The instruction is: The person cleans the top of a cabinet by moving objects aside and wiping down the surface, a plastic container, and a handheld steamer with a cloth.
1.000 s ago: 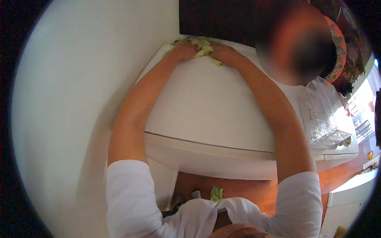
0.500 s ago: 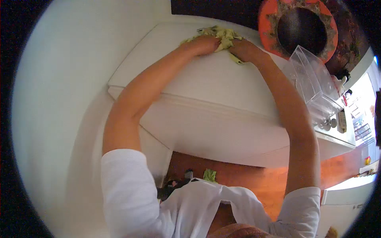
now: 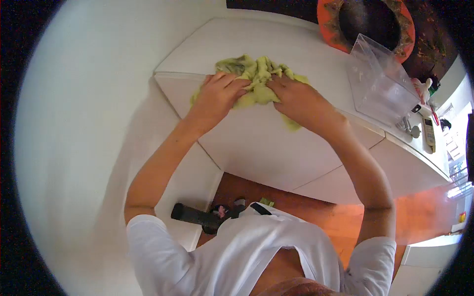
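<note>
A crumpled yellow-green cloth lies at the front edge of the white cabinet top, with part of it hanging over the front. My left hand grips its left side, fingers bent onto the fabric. On the right side of the cloth, my right hand holds it with the fingertips pressed into the folds. Both hands are close together, with bunched cloth between them.
A clear plastic box stands on the right of the cabinet top. Behind it is a round orange-framed mirror. A white remote lies near the right end. A dark cylindrical object is low at the left.
Both hands have drawn the cloth from the back of the cabinet top to its front edge. The view has shifted, and the dark cylindrical object now shows below.
</note>
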A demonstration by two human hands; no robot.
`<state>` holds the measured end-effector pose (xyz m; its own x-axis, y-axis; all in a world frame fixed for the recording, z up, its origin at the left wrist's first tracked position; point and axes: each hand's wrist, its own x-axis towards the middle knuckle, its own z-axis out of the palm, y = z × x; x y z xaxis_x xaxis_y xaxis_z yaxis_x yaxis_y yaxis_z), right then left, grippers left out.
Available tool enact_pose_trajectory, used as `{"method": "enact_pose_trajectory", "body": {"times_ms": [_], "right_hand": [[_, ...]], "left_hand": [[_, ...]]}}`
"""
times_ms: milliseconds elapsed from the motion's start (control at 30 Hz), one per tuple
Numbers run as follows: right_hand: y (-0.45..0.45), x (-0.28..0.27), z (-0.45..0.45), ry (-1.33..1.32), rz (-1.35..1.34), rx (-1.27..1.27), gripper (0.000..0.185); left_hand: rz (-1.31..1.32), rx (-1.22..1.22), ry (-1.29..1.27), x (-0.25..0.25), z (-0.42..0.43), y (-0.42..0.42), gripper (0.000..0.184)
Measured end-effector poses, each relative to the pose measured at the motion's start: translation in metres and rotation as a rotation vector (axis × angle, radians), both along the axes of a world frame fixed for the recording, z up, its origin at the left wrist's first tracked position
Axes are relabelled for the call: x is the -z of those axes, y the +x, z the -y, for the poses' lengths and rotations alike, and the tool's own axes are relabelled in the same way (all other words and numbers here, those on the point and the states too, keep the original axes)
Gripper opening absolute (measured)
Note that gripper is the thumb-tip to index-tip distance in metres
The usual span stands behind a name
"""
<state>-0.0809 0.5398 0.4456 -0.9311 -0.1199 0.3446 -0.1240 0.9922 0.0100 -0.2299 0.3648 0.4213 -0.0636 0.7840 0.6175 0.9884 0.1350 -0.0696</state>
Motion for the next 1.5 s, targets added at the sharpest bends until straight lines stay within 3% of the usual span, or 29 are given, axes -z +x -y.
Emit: {"method": "enact_pose_trajectory", "body": {"times_ms": [33, 133, 233, 333, 433, 500, 567, 600, 633, 667, 733, 867, 967, 1067, 1267, 1500], "right_hand": [[0.008, -0.005, 0.002, -0.029, 0.063, 0.011, 0.032], [0.018, -0.044, -0.01, 0.389, 0.183, -0.072, 0.031], [0.021, -0.075, -0.046, 0.168, -0.046, -0.221, 0.033], [0.022, -0.115, -0.028, -0.823, 0.139, -0.003, 0.044], [0.002, -0.126, -0.045, -0.768, 0.194, -0.112, 0.056], [-0.027, -0.115, -0.074, -0.449, 0.183, 0.132, 0.057], [-0.041, -0.094, -0.09, -0.259, 0.193, 0.462, 0.048], [-0.048, -0.081, -0.102, -0.092, 0.074, 0.38, 0.046], [-0.059, -0.065, -0.119, 0.075, -0.044, 0.297, 0.044], [-0.066, -0.059, -0.129, 0.241, -0.162, 0.212, 0.043], [-0.055, -0.056, -0.092, 0.241, -0.167, 0.102, 0.043], [-0.076, -0.007, -0.092, 0.21, 0.094, -0.067, 0.046], [-0.078, 0.001, -0.066, -0.08, 0.205, 0.163, 0.049], [-0.096, -0.008, -0.066, 0.016, 0.313, 0.121, 0.065], [-0.194, -0.001, -0.09, 0.049, 0.338, 0.267, 0.074], [-0.325, 0.023, -0.172, -0.047, 0.261, 0.252, 0.067]], "left_hand": [[0.033, 0.039, 0.025, -0.003, 0.001, 0.004, 0.028], [0.173, 0.141, 0.1, -0.028, -0.006, 0.008, 0.027], [0.36, 0.112, 0.139, -0.075, -0.013, 0.016, 0.033], [0.55, 0.029, 0.097, -0.118, -0.017, 0.008, 0.043], [0.818, 0.048, -0.119, -0.143, -0.038, -0.04, 0.048], [0.888, -0.074, -0.326, -0.146, -0.055, -0.062, 0.047], [0.396, -0.103, -0.28, -0.113, -0.07, -0.118, 0.046], [0.149, -0.117, -0.249, -0.103, -0.074, -0.135, 0.046], [0.158, -0.301, -0.322, -0.11, -0.065, -0.105, 0.046], [0.14, -0.209, -0.295, -0.101, -0.06, -0.101, 0.047], [0.104, -0.026, -0.242, -0.08, -0.056, -0.104, 0.049], [0.065, -0.11, -0.255, -0.036, -0.047, -0.082, 0.057], [0.209, -0.068, -0.404, -0.009, -0.048, -0.094, 0.057], [0.232, -0.093, -0.487, -0.015, -0.05, -0.102, 0.056], [0.241, -0.27, -0.711, -0.037, -0.086, -0.173, 0.063], [0.39, -0.187, -0.839, -0.04, -0.184, -0.292, 0.059]]}}
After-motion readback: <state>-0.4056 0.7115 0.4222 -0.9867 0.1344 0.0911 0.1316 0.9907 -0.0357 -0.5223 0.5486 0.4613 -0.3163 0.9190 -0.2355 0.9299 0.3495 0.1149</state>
